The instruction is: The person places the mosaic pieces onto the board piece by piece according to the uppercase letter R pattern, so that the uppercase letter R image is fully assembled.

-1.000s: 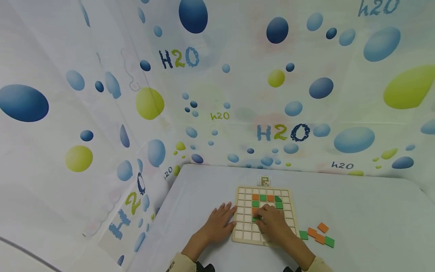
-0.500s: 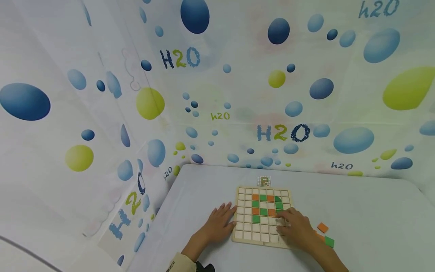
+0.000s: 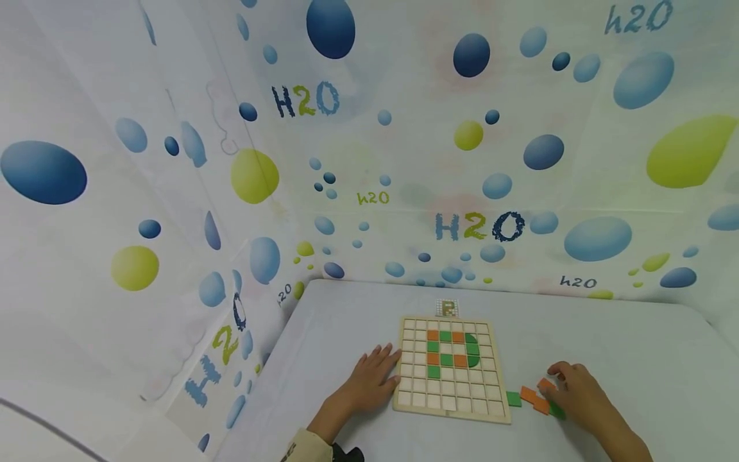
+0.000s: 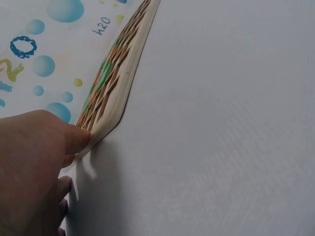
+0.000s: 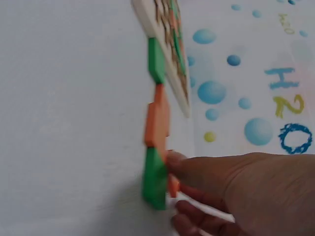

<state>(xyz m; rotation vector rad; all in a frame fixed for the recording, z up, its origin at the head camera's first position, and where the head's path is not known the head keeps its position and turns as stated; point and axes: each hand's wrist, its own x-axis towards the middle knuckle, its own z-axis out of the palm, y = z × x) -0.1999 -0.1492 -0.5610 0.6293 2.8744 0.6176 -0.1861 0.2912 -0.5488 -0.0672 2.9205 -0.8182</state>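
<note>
A square wooden grid board [image 3: 416, 401] lies on the white table, with orange and green tiles set in its cells in a P-like outline. My left hand [image 3: 369, 382] rests at the board's left edge, fingers spread; in the left wrist view the thumb touches the rim [image 4: 118, 105]. Right of the board, my right hand [image 3: 583, 394] is over the loose tiles, thumb and fingers apart around an orange tile [image 3: 545, 385]. A green tile [image 5: 155, 179] is partly under that hand. Whether the fingertips touch the orange tile is hard to tell.
Another green tile [image 3: 513, 399] lies by the board's right edge, near more orange tiles [image 3: 528, 394]. A small pattern card [image 3: 447, 308] sits behind the board. A printed curtain [image 3: 404, 160] rises behind the table.
My right hand left the board's middle and moved right to the loose tiles. A rounded green tile now shows at the outline's right side, where the hand was. My left hand stayed put.
</note>
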